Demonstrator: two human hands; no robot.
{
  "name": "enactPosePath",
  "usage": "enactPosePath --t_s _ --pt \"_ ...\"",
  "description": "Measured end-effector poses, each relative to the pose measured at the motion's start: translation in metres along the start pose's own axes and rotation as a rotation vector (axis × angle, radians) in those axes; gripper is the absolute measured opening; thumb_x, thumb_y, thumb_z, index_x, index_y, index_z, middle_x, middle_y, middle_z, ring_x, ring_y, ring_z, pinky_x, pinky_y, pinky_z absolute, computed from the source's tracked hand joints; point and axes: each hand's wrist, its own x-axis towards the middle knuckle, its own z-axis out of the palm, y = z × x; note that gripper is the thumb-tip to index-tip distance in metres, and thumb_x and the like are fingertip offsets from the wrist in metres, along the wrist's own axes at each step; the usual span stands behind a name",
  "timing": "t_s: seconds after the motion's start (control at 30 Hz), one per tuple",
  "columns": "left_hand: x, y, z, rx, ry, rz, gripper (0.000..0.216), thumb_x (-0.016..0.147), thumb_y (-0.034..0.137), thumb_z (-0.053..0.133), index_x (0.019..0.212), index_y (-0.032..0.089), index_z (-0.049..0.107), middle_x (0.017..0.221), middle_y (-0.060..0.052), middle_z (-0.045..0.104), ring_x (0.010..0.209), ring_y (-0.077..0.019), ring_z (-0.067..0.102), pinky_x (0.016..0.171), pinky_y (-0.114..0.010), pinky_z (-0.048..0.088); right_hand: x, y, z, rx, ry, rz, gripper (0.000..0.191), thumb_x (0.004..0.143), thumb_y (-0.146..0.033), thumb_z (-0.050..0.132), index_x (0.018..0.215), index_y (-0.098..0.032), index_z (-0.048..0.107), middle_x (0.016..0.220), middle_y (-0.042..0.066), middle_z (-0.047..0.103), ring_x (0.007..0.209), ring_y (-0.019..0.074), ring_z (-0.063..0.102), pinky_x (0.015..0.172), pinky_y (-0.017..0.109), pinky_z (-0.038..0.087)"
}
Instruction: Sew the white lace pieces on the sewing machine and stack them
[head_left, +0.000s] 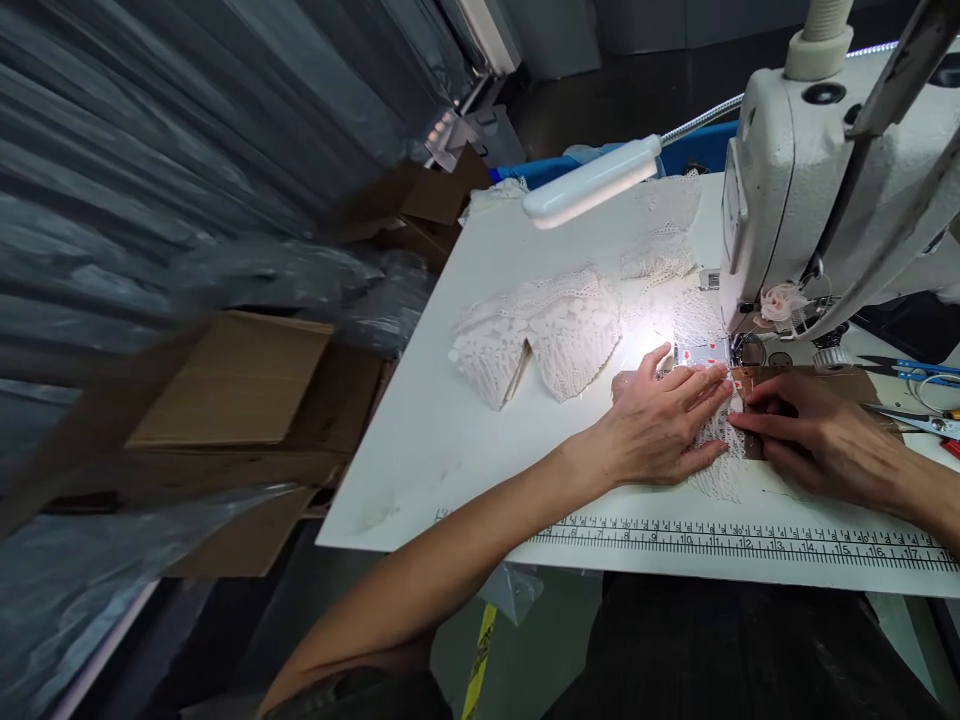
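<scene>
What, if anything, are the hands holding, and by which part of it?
The left hand lies flat on the lace, not gripping it. The right hand touches its right edge; whether it pinches there cannot be told.

A piece of white openwork lace (718, 478) lies flat on the white tabletop (390, 480) beside the sewing machine's needle area (739, 340), its lower end spread loosely toward the table's ruled front edge, with an uneven border. Next to the needle area sits a small pale grey-blue strip (701, 354) dotted with red marks, lying flat against the lace. More white lace shows beyond the strip; whether it is the same piece is hidden.
</scene>
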Motion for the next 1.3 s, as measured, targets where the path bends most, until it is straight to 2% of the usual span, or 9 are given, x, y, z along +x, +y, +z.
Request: enactPosePath --t_s 0.17,0.27,0.37,0.47,0.67,0.8,0.93,1.17,1.3 --pt "0.000 0.003 0.007 0.030 0.061 -0.031 0.051 0.104 0.044 0.029 0.131 0.009 0.055 0.137 -0.016 0.059 0.111 -0.0265 0.060 0.107 -0.057 0.038 -0.002 -0.001 0.005 -0.046 0.039 0.009 0.033 0.100 -0.025 0.041 0.113 -0.021 0.071 0.108 0.012 0.062 0.102 0.0264 0.062 0.084 0.044 0.058" --pt "0.001 0.010 0.011 0.103 0.079 -0.054 0.046 0.105 0.033 0.028 0.130 0.007 0.057 0.138 -0.018 0.058 0.116 -0.0270 0.058 0.098 -0.050 0.044 -0.003 -0.001 0.005 -0.077 0.029 -0.004 0.032 0.099 -0.023 0.042 0.114 -0.021 0.070 0.108 0.012 0.063 0.101 0.0265 0.062 0.083 0.045 0.058" --pt "0.001 0.014 0.011 0.181 0.080 -0.048 0.047 0.105 0.030 0.029 0.130 0.002 0.057 0.140 -0.021 0.056 0.120 -0.0285 0.055 0.093 -0.045 0.046 -0.003 -0.003 0.004 -0.115 0.022 -0.011 0.031 0.099 -0.022 0.042 0.115 -0.022 0.069 0.109 0.011 0.063 0.101 0.0252 0.062 0.082 0.042 0.058" --pt "0.005 0.011 0.008 0.211 0.078 -0.024 0.049 0.104 0.033 0.030 0.128 0.001 0.059 0.137 -0.021 0.059 0.116 -0.0285 0.058 0.100 -0.048 0.043 0.000 -0.004 0.001 -0.152 0.008 -0.019 0.031 0.099 -0.021 0.041 0.116 -0.021 0.067 0.109 0.012 0.062 0.103 0.0242 0.061 0.084 0.041 0.058" --pt "0.015 -0.011 0.001 0.101 -0.005 0.005 0.050 0.105 0.036 0.028 0.129 0.005 0.058 0.139 -0.020 0.058 0.118 -0.0283 0.059 0.111 -0.056 0.035 0.013 0.002 -0.001 -0.239 -0.032 -0.017 0.030 0.094 -0.018 0.044 0.114 -0.020 0.067 0.108 0.013 0.061 0.086 0.0235 0.062 0.070 0.038 0.057" --pt "0.015 -0.017 0.003 -0.004 -0.021 -0.037 0.049 0.105 0.037 0.029 0.133 0.006 0.055 0.144 -0.020 0.054 0.125 -0.0303 0.057 0.113 -0.059 0.032 0.011 0.003 0.004 -0.220 -0.037 0.061 0.033 0.093 -0.018 0.046 0.120 -0.023 0.065 0.113 0.013 0.061 0.092 0.0255 0.061 0.076 0.042 0.056" --pt "0.012 -0.018 0.005 -0.074 -0.026 -0.050 0.049 0.105 0.037 0.030 0.136 0.006 0.052 0.147 -0.019 0.051 0.131 -0.0306 0.053 0.115 -0.061 0.029 0.007 -0.001 0.007 -0.249 -0.015 0.069 0.033 0.095 -0.018 0.046 0.122 -0.024 0.064 0.114 0.012 0.061 0.093 0.0256 0.059 0.077 0.042 0.054" --pt "0.010 -0.022 0.002 -0.126 -0.040 -0.051 0.051 0.105 0.041 0.031 0.138 0.008 0.052 0.148 -0.017 0.051 0.131 -0.0313 0.053 0.118 -0.064 0.021 0.007 -0.007 0.011 -0.248 0.053 0.097 0.030 0.096 -0.018 0.045 0.118 -0.021 0.065 0.113 0.013 0.060 0.092 0.0258 0.057 0.076 0.042 0.051" --pt "0.009 -0.022 0.004 -0.145 -0.040 -0.060 0.050 0.104 0.039 0.033 0.139 0.009 0.052 0.146 -0.017 0.053 0.130 -0.0324 0.054 0.117 -0.066 0.021 0.006 -0.008 0.013 -0.234 0.044 0.132 0.031 0.097 -0.018 0.043 0.118 -0.023 0.065 0.113 0.012 0.060 0.096 0.0263 0.057 0.081 0.044 0.051"
